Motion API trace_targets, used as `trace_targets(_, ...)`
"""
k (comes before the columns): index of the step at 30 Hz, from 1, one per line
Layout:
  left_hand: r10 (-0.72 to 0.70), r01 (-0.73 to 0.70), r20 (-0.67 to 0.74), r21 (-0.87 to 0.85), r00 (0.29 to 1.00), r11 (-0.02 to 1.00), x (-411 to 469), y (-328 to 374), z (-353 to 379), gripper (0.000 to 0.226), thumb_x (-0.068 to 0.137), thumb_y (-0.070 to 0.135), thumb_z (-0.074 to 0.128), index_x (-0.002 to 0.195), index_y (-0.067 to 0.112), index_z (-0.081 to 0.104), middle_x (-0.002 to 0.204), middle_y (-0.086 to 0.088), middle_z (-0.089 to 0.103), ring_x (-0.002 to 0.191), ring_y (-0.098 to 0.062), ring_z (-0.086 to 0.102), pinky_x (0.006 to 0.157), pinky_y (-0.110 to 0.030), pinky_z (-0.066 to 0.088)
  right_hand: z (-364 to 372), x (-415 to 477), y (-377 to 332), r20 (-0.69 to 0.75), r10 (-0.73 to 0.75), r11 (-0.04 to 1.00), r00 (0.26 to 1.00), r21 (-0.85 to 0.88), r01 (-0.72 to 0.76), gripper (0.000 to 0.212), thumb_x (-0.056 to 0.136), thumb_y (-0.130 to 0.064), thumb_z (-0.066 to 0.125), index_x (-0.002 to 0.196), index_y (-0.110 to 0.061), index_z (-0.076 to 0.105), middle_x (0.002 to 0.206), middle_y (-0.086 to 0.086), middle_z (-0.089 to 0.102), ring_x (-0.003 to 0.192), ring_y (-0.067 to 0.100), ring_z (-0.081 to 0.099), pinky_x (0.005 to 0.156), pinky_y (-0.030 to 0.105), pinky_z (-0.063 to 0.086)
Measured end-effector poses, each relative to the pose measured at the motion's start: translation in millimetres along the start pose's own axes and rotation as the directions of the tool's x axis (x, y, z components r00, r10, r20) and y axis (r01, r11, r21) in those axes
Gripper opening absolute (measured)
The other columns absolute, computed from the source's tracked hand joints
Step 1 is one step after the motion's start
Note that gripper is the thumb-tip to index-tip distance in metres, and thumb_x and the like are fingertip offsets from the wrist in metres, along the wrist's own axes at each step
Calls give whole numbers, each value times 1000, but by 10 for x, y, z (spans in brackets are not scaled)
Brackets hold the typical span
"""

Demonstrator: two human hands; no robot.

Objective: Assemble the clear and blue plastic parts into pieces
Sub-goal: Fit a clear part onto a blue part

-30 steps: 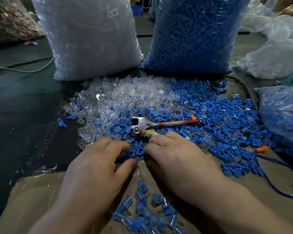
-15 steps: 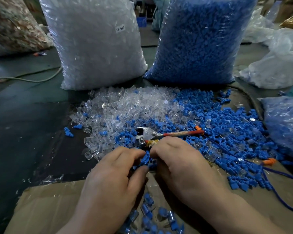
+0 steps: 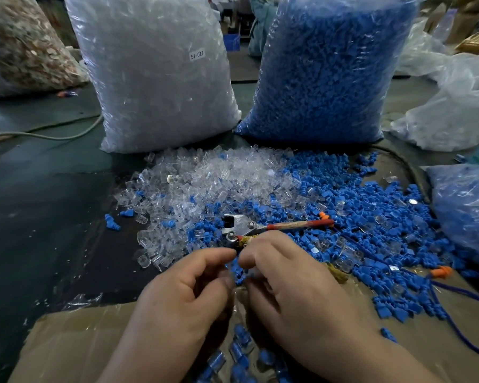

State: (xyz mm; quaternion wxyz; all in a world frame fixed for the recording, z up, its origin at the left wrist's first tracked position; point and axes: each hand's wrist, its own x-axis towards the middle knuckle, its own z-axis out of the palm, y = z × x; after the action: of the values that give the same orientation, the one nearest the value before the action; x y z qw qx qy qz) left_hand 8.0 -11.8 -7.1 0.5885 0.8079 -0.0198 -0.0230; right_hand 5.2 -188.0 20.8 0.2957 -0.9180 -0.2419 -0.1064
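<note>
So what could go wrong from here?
1. The left hand and right hand work close beside the tool; a slip could hit its metal head.
2. Finished pieces lie under the wrists, close to loose blue parts; they may get mixed back in.
3. Fingers hide the join, so a half-seated part could pass unnoticed.

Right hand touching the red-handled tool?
Cannot tell. In the head view the right hand overlaps the yellow-wrapped end of the red-handled tool, hiding any contact or gap.
</note>
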Motion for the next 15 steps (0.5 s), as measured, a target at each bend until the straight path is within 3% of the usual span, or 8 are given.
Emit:
trace_targets(3,-16,16,-52,-10,998,1000,18,-51,-4,29,81,23,77,94,48,70,73,4,72,60,-21,67,66,-49,57,32,37,26,185,-16,964,983,-258,65,33,97,-35,42,129,-29,48,123,-7,49,99,16,39,85,31,40)
trace_targets(6,-13,10,-85,-36,996,999,19,-56,-17,30,81,17,77,86,44,67,67,0,69,53,-22,65,55,-45,54,32,71,35,271,-33,959,962,-263,107,36,99,-28,43,135,-28,43,135,-8,39,103,17,33,92,31,33)
trace_targets(8,2,-7,-102,-46,995,999,13,-38,-45,35,81,14,75,87,48,66,68,2,68,53,-21,65,51,-34,52,22,65,37,284,-45,954,958,-273,126,37,99,-25,42,135,-26,45,135,-6,39,100,16,31,89,30,32)
trace_targets(12,-24,12,-91,-126,996,992,6,59,-78,19,73,36,77,89,44,70,65,2,66,47,-12,61,41,-18,46,27,64,13,287,5,951,958,-297,84,38,97,-22,42,135,-24,44,134,-2,37,99,19,32,89,35,38)
trace_targets(15,-47,25,-129,-164,991,986,4,63,-70,38,52,59,73,83,36,70,62,-3,66,44,-12,60,40,-18,45,36,81,13,303,36,948,952,-312,64,39,96,-20,47,134,-23,47,133,-2,42,101,19,34,92,35,40)
